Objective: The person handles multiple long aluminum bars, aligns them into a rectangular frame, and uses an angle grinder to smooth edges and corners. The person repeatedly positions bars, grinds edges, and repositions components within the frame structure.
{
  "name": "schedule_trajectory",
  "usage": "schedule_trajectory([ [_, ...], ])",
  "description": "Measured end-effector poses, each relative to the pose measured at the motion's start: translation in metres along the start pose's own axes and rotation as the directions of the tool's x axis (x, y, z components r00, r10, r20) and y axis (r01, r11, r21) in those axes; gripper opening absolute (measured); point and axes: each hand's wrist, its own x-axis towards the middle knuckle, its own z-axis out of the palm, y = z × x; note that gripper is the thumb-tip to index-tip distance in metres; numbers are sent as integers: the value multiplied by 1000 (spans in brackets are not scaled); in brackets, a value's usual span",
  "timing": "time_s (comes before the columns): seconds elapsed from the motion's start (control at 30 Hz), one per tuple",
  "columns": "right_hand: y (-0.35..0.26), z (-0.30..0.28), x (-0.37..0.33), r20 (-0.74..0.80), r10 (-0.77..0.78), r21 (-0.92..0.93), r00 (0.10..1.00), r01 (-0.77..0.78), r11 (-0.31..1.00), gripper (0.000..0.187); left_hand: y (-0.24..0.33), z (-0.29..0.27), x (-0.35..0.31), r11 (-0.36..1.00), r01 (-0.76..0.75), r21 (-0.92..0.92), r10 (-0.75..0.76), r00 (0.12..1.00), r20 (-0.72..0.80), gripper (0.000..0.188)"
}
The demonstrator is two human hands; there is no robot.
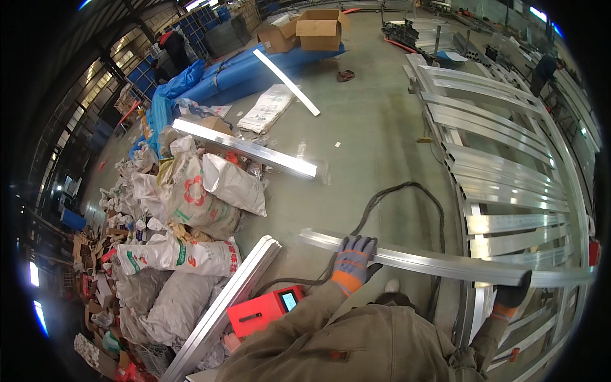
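A long, shiny aluminium profile (pixel 433 262) runs across in front of me, its right part over a rack of metal bars. My left hand (pixel 355 260), in a grey and orange work glove, is wrapped over the profile near its left end. Further right, my right hand (pixel 512 295), gloved with a dark palm, grips the same profile from its near edge, with a finger or thumb up against its side. Part of that hand's grasp is hidden. Below my left forearm sits a red machine (pixel 264 312) with a small lit screen.
More profiles lie on the rack (pixel 509 169) at right. A bundle of white profiles (pixel 223 309) and another long profile (pixel 245 149) rest by stuffed sacks (pixel 200 191) at left. A black cable (pixel 407 186) loops over the floor. Cardboard boxes (pixel 318 32) stand far off; people work in the background.
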Motion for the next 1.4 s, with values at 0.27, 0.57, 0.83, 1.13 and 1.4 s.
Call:
schedule_trajectory([
  [0.27, 185, 144, 212, 44, 98, -101, 994, -93, 991, 52, -91, -28, 85, 956, 271, 113, -224, 922, -316, 76],
  [0.57, 369, 255, 431, 449, 342, -68, 826, -350, 934, 52, -182, -75, 196, 820, 553, 148, -464, 794, -392, 72],
  [0.83, 419, 344, 494, 258, 451, -79, 854, -447, 891, 58, -259, -55, 284, 793, 597, 119, -539, 779, -320, 71],
  [1.13, 477, 397, 619, 348, 350, -24, 870, -365, 931, 45, -427, -37, 515, 949, 281, 146, -228, 927, -298, 62],
  [1.4, 544, 525, 677, -237, 115, 41, 965, -108, 993, 36, -563, -101, 778, 997, -42, 58, 48, 993, -105, 83],
])
